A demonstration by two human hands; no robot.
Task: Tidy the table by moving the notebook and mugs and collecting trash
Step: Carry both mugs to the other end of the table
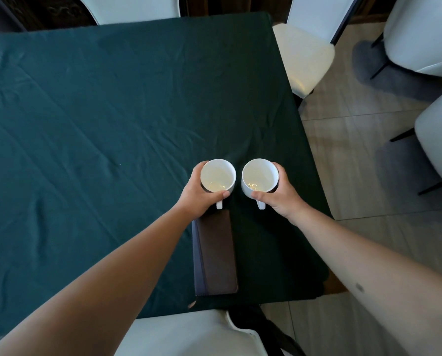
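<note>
Nearest, a white chair seat (189, 332) tucked against the near edge of the counter (86, 124), draped in dark green cloth. Just beyond, lying flat by the near right corner, a dark brown notebook (216, 255), long side running away from the near edge. Past its far end, two white mugs, side by side and just apart, mouths up, handles pointing back toward the near edge. Left mug (218, 177) gripped by the left hand (198, 194), fingers curled round the outer wall, thumb across the near rim. Right mug (259, 178) gripped the same way by the right hand (279, 195). Cannot tell whether either mug rests on the cloth or hangs just above it. Farther off, wrinkled cloth only; another white chair (304, 55) beside the far right corner.
</note>
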